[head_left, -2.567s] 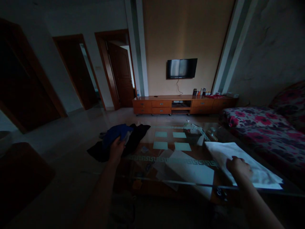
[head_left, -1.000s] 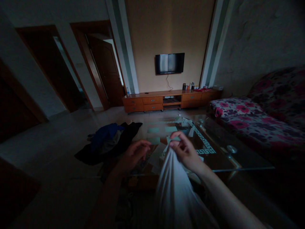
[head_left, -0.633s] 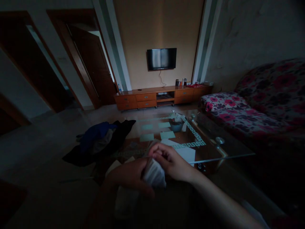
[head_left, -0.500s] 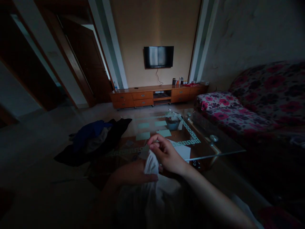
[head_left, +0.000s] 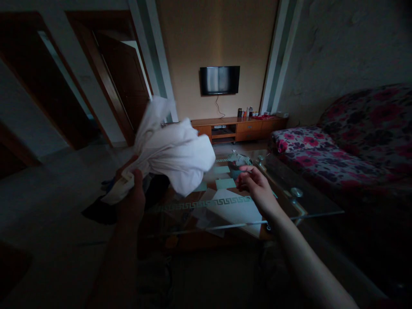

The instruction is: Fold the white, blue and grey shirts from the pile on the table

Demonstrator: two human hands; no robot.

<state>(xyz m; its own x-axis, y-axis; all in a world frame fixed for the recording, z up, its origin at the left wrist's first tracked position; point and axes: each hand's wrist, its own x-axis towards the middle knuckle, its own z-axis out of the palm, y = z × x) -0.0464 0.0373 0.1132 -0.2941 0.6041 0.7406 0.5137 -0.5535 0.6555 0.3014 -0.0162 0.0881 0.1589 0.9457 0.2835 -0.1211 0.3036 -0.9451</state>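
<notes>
white cloth (head_left: 174,150), bunched above left hand (head_left: 133,195), seemingly gripped

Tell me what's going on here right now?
A person stands at a glass coffee table in a dim living room. The left hand grips a bunched white cloth raised in the air above the table's left end. The right hand hovers over the table, fingers loosely curled, apparently empty. A pile of dark clothes lies beyond the left hand, and white sheets rest on the glass.
</notes>
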